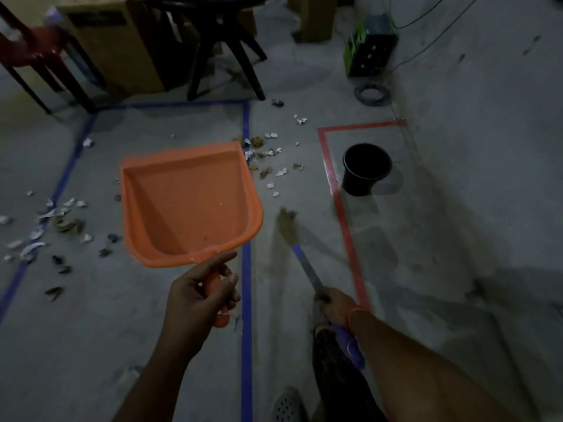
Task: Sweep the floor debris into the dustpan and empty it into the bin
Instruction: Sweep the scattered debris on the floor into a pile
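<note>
My left hand (pixel 201 295) grips the handle of an orange dustpan (pixel 189 202), held above the floor with its empty scoop facing up. My right hand (pixel 336 304) holds a broom (pixel 304 263) by its blue and grey handle; the bristle end is blurred low over the floor to the right of the dustpan. Scraps of paper and dry leaves (pixel 268 159) lie just beyond the dustpan's far right corner. More debris (pixel 54 229) is scattered at the left. A black bin (pixel 365 169) stands upright inside a red tape outline at the right.
Blue tape (pixel 246 269) marks a rectangle on the grey floor. A black chair (pixel 219 47), a red chair (pixel 36 56) and cardboard boxes (pixel 112 41) stand at the back. A green-and-black box (pixel 370 45) with cables sits by the right wall (pixel 487 117).
</note>
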### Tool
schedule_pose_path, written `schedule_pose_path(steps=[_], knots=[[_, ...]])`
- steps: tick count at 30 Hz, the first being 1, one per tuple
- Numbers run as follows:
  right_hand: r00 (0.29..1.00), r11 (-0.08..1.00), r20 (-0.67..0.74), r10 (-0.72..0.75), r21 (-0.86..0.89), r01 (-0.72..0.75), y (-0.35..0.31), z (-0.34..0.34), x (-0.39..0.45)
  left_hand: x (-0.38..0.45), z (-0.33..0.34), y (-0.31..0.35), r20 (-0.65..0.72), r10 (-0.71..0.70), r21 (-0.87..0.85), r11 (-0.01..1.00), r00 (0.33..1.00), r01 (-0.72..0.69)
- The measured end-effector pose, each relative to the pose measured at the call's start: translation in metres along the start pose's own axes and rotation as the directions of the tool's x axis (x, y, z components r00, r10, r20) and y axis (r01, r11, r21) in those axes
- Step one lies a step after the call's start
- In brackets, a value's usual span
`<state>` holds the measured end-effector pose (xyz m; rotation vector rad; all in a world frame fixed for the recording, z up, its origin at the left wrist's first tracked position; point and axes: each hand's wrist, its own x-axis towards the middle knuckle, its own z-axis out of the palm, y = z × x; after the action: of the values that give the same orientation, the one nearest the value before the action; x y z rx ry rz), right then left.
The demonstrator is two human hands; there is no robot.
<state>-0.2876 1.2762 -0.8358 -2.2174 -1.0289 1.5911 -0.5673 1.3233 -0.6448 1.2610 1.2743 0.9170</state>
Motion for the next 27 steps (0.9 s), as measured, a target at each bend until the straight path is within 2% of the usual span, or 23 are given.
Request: schedule_pose_path(steps=[3, 6, 12, 16, 20, 23, 27], knots=[[0.996, 0.998, 0.084, -0.039, -0.049, 0.043, -0.021, -0.007, 0.024, 0.039, 0.009, 0.000, -0.036, -0.017, -0.015, 1.000, 0.999, 0.016], [0.987, 0.990, 0.110, -0.117, -0.073, 0.125, -0.046, -0.030, 0.058, 0.086, 0.027, 0.007, -0.048, -0.023, -0.035, 0.999, 0.999, 0.021], [0.987, 0.985, 0.006, -0.162, -0.062, 0.162, -0.093, -0.127, 0.132, 0.189, 0.078, 0.031, -0.041, -0.044, -0.060, 0.997, 0.998, 0.041], [0.991, 0.994, -0.087, -0.103, -0.042, 0.100, -0.125, -0.201, 0.193, 0.257, 0.113, 0.052, -0.054, -0.048, -0.060, 0.997, 0.997, 0.044], [0.993, 1.000, -0.116, -0.023, -0.019, 0.021, -0.149, -0.250, 0.248, 0.314, 0.135, 0.067, -0.071, -0.012, -0.035, 0.999, 0.997, 0.009], [0.998, 0.998, -0.034, 0.048, -0.044, -0.050, -0.156, -0.258, 0.268, 0.341, 0.146, 0.074, -0.107, -0.005, -0.005, 1.000, 0.994, 0.004], [0.991, 0.988, 0.101, 0.093, -0.135, -0.079, -0.156, -0.236, 0.274, 0.360, 0.151, 0.082, -0.147, -0.004, 0.021, 1.000, 0.989, 0.007]])
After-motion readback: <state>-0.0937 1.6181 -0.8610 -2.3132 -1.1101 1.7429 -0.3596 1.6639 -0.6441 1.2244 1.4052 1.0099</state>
